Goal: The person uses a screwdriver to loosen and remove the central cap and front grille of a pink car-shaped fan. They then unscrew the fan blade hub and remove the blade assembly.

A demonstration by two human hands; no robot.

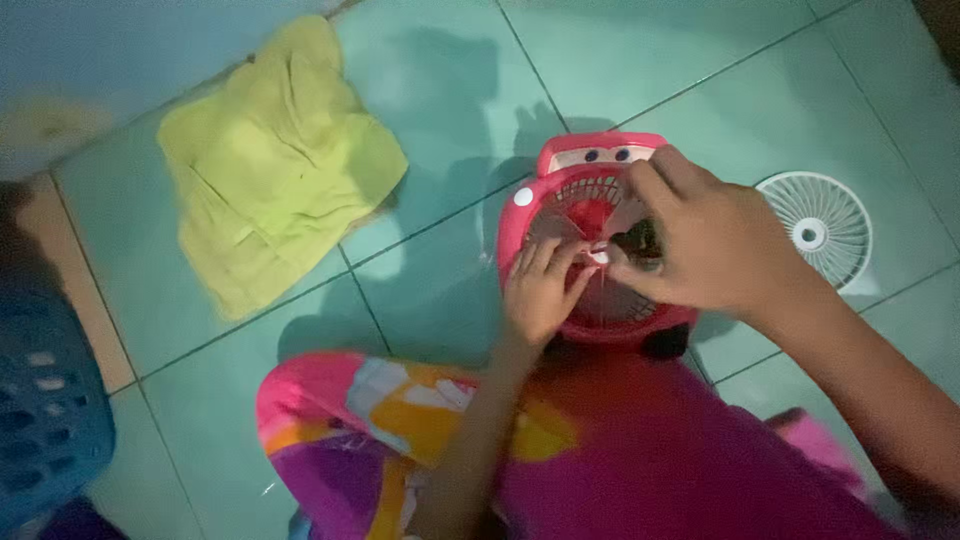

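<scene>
Red plastic fan (pixel 560 200), centre frame, appears light and rigid. Left hand (pixel 538 290) pinches its hub; right hand (pixel 700 240) grips a dark part (pixel 636 243). Best held by the casing.

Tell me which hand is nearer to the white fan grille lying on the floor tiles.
Right. The right hand is over the red car-shaped fan, just beside the white fan grille. The left hand rests on the fan's far side, farther from it.

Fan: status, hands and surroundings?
Left hand fingers on red fan centre. Right hand pinching small dark part there. White grille off, right. Yellow cloth left.
</scene>
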